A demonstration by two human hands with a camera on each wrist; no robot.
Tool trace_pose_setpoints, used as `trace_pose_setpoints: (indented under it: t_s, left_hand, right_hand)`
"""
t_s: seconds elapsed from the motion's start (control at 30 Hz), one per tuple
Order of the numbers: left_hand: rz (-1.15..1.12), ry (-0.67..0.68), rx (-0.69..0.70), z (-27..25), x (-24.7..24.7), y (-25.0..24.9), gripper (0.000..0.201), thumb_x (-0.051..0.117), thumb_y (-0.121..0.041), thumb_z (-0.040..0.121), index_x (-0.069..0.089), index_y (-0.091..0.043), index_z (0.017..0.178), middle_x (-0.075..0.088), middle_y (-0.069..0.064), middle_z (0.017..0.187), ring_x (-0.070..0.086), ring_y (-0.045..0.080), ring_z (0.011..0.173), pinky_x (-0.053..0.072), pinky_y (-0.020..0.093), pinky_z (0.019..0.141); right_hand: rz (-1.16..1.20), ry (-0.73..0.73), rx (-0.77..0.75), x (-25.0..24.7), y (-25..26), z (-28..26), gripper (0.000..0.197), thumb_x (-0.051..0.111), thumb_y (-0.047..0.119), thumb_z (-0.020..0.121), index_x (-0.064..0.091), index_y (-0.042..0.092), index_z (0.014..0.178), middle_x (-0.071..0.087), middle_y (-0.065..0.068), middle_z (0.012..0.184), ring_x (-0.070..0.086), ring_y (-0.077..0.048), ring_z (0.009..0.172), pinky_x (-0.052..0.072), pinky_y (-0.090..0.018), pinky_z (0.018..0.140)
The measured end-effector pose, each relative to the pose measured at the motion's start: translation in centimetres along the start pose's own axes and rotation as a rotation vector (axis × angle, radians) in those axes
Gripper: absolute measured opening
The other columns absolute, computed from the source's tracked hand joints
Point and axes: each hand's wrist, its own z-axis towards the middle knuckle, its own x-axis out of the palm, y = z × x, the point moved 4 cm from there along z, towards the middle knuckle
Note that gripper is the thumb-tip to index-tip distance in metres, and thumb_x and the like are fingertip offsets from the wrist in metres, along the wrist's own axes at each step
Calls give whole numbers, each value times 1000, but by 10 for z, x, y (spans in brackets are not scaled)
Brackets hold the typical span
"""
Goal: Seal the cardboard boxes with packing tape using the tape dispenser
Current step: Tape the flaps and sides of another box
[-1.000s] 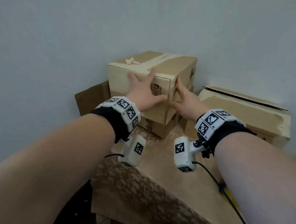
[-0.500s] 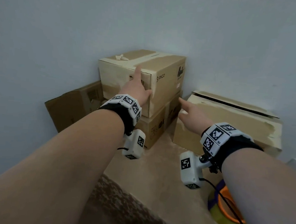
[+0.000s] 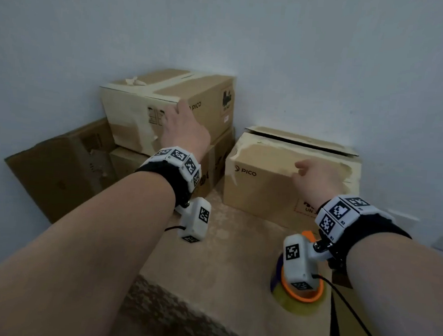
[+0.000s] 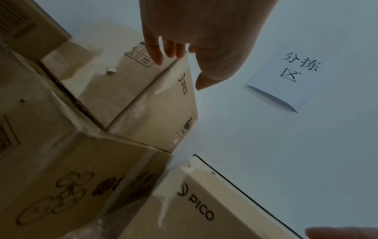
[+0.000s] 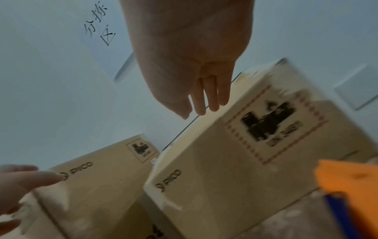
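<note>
**A:** Where do you stand with the sealing?

**B:** Your left hand (image 3: 185, 128) rests at the front top corner of the upper stacked box (image 3: 167, 106), fingers straight and relaxed, holding nothing. That box carries tape along its top seam, with a crumpled end at the far left edge, so I judge it done. It sits on a lower box (image 3: 126, 161), mostly hidden, whose seam you cannot check from here.

**A:** And the other hand?

**B:** Your right hand (image 3: 316, 179) hovers in front of the low box on the right (image 3: 266, 186), fingers loosely extended, grasping nothing. Whether it touches the cardboard is unclear, since the right wrist view is blurred.

**A:** Is that box sealed?

**B:** It looks not. Its back flap stands slightly raised, with a dark gap running along the top, and no fresh tape shows across that seam. I take it as the next one to close.

**A:** Where is the tape?

**B:** The tape dispenser (image 3: 298, 294), orange with a roll of tape, sits on the table (image 3: 221, 272) near you, under your right wrist and partly hidden by the wrist camera. Neither hand has it.

**A:** Anything else left?

**B:** A flattened carton (image 3: 57, 172) leans against the wall (image 3: 327, 57) on the left, still unassembled. So one box looks finished, and at least one remains.
</note>
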Motion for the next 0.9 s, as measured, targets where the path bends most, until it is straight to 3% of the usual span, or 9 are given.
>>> trace_pose_setpoints:
  t_s: [0.07,0.13,0.27,0.33,0.43,0.6,0.7,0.8,0.9]
  left_hand:
    - [15,91,62,-6,17,-9,51,53,-20,90,38,-14,138,30,10,142,36,29,129,38,42,103]
    - [71,282,85,-14,37,-14,50,54,-25,90,43,-14,138,35,12,141,41,31,127,40,42,104]
    - [114,563,79,-29,72,-18,60,53,-31,93,34,-6,145,39,16,145,46,32,125,41,34,96]
    - [70,585,29,-32,82,-18,62,51,-29,94,29,-3,146,34,16,149,41,32,130,38,34,98]
    - [-18,570,-53,-30,92,-14,65,50,-27,96,21,-2,149,30,16,152,36,33,135,35,34,102]
    - [-381,611,-260,-28,108,-9,67,51,-22,97,14,-13,153,26,10,154,38,32,132,44,43,100]
    - [-446,630,-301,-28,114,-8,58,51,-22,97,27,-14,149,39,10,145,46,29,123,48,42,95]
    - [-431,599,-258,-30,113,-8,34,52,-23,95,55,-5,124,57,14,124,55,30,110,52,45,92]
    - [-449,573,-289,-36,108,-6,29,55,-24,93,60,0,109,62,17,114,59,32,104,52,47,92]
  right_hand:
    - [-20,-25,34,-7,-17,-7,35,51,23,94,60,20,128,64,-6,124,60,-26,109,48,-33,88]
    - [-28,-59,82,-13,-32,-14,34,50,21,94,60,18,127,63,-8,124,60,-27,108,47,-31,84]
    - [-58,-128,211,-25,-61,-24,39,45,15,94,54,15,132,51,-11,132,56,-31,109,39,-31,76]
    - [-44,-146,256,-26,-73,-27,38,46,16,94,51,13,131,44,-12,131,53,-30,96,38,-32,73]
    - [-5,-135,251,-22,-86,-29,35,46,17,94,48,12,129,51,-14,122,46,-24,82,37,-32,69]
    - [78,-57,260,-13,-98,-31,54,52,19,91,32,18,142,44,-15,132,47,-27,91,40,-33,73]
    - [141,-18,262,-9,-103,-30,69,56,15,87,23,19,147,51,-12,126,55,-27,94,47,-33,72]
    - [181,-96,292,-9,-106,-34,59,58,13,87,30,13,139,53,-11,109,52,-24,85,47,-34,69]
    - [188,-72,289,-2,-104,-37,48,61,18,87,38,13,129,52,-4,101,51,-21,84,45,-32,68]
